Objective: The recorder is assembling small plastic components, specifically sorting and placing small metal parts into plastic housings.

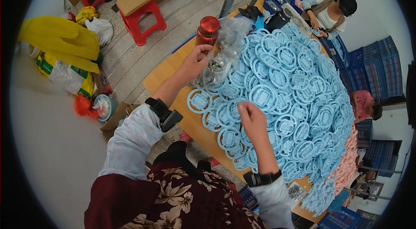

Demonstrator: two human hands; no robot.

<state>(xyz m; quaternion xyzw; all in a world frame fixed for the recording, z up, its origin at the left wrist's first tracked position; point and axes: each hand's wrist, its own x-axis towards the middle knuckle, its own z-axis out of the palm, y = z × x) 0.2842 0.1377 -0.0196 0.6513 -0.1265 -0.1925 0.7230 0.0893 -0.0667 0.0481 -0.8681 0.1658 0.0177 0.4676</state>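
My left hand is at the near side of a clear plastic bag that holds small dark metal-looking parts. Its fingers are curled together at the bag's edge, seeming to pinch the film. Over the near part of a large heap of light-blue round plastic frames, my right hand has thumb and fingers pressed together. Anything between those fingertips is too small or hidden to make out. One blue round frame lies flat on the wooden table, below my left hand.
A red lidded jar stands beyond my left hand. A black cup sits behind the heap, and pink pieces lie at its right. A co-worker handles a blue piece at the far side. A red stool stands on the floor.
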